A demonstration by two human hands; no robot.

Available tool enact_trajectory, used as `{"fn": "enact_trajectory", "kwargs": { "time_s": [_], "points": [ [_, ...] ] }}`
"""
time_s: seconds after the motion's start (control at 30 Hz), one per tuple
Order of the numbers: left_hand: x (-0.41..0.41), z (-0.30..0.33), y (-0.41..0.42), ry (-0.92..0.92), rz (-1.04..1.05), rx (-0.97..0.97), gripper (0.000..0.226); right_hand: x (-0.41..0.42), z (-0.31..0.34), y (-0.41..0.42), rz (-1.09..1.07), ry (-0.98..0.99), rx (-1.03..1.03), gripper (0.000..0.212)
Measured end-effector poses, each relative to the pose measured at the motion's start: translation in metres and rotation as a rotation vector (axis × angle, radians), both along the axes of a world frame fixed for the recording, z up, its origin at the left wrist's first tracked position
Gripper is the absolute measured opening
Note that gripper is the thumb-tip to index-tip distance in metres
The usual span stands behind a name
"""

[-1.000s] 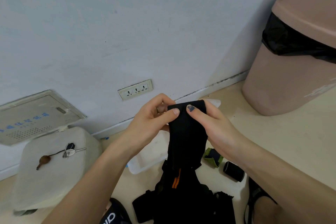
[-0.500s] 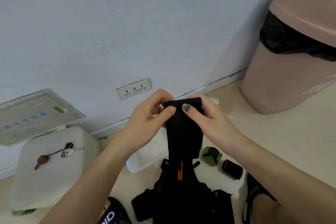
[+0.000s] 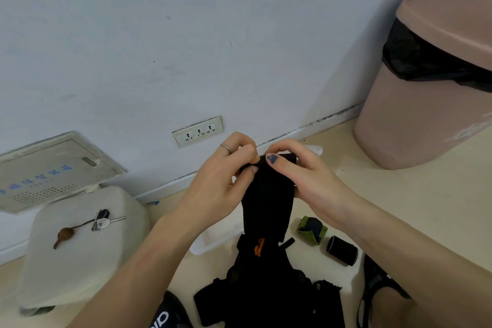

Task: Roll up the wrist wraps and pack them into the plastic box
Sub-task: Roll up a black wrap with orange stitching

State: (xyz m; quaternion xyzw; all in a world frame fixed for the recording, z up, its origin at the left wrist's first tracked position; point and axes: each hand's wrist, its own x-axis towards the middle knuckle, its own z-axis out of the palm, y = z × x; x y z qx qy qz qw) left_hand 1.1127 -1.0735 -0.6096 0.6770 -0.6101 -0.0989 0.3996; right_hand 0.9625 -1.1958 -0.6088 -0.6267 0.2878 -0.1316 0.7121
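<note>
Left hand (image 3: 221,184) and right hand (image 3: 306,181) both pinched the top edge of the black wrist wrap (image 3: 267,205), which hung down.

Near the middle of the frame, the left hand (image 3: 215,181) and the right hand (image 3: 306,176) are meeting at the top end of a wrist wrap (image 3: 267,205), which is hanging down between them toward a pile of wraps (image 3: 269,298) lying at the bottom centre. The plastic box (image 3: 213,237) is sitting on the floor behind the hanging wrap, partly hidden by the left forearm. Two rolled wraps (image 3: 311,229) (image 3: 342,250) are lying side by side just right of the hanging wrap, below the right wrist. At lower left, keys (image 3: 102,220) are resting on a stool (image 3: 66,261). A wall socket (image 3: 197,130) is sitting above the hands, and a bin (image 3: 426,88) is standing at upper right.
</note>
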Motion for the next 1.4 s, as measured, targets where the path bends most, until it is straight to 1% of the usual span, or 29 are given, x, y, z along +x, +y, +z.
{"fn": "enact_trajectory", "kwargs": {
  "time_s": [0.1,0.23,0.33,0.4,0.5,0.63,0.77,0.8,0.87,1.0,1.07,1.1,1.17,1.3,1.4],
  "points": [
    [-0.001,0.000,-0.001,-0.020,-0.005,-0.009,0.027,-0.001,0.000,-0.002,0.016,-0.026,0.019,0.005],
    [-0.002,-0.003,-0.002,0.023,0.017,0.021,0.023,-0.002,-0.001,-0.002,-0.014,-0.065,0.026,0.007],
    [-0.008,0.000,-0.003,0.210,0.058,0.139,0.033,-0.004,-0.002,-0.001,-0.040,-0.087,-0.010,0.009],
    [-0.012,0.002,-0.003,0.337,0.058,0.198,0.034,-0.004,-0.002,-0.001,-0.051,-0.106,-0.023,0.010],
    [-0.010,0.003,-0.002,0.459,0.026,0.220,0.032,-0.005,0.000,-0.003,-0.056,-0.127,-0.048,0.011],
    [-0.008,0.004,-0.001,0.642,-0.024,0.296,0.019,-0.005,-0.001,-0.002,-0.067,-0.160,-0.070,0.011],
    [-0.009,0.007,-0.005,0.825,-0.027,0.304,0.028,-0.004,-0.002,-0.002,-0.100,-0.190,-0.054,0.011],
    [-0.009,0.007,-0.006,0.857,-0.032,0.292,0.024,-0.004,-0.002,-0.002,-0.104,-0.197,-0.059,0.012],
    [-0.011,0.006,-0.006,0.880,-0.031,0.261,0.013,-0.003,-0.003,-0.001,-0.108,-0.205,-0.084,0.012],
    [-0.017,0.004,-0.005,0.834,0.016,0.245,0.013,-0.001,-0.003,0.001,-0.122,-0.204,-0.128,0.011],
    [-0.017,0.004,-0.006,0.888,0.044,0.244,0.008,-0.001,-0.001,0.000,-0.126,-0.193,-0.107,0.009],
    [-0.015,0.005,-0.006,0.917,0.063,0.238,0.008,-0.001,0.000,-0.001,-0.133,-0.185,-0.093,0.008],
    [-0.011,0.006,-0.006,0.947,0.073,0.224,0.020,-0.001,0.001,-0.004,-0.161,-0.152,-0.066,0.004],
    [-0.012,0.008,-0.005,0.944,0.102,0.196,0.012,0.000,-0.002,-0.006,-0.181,-0.087,-0.025,0.008],
    [-0.011,0.003,-0.004,0.970,0.146,0.185,0.016,0.000,-0.004,-0.005,-0.202,-0.064,-0.050,0.009]
  ]
}}
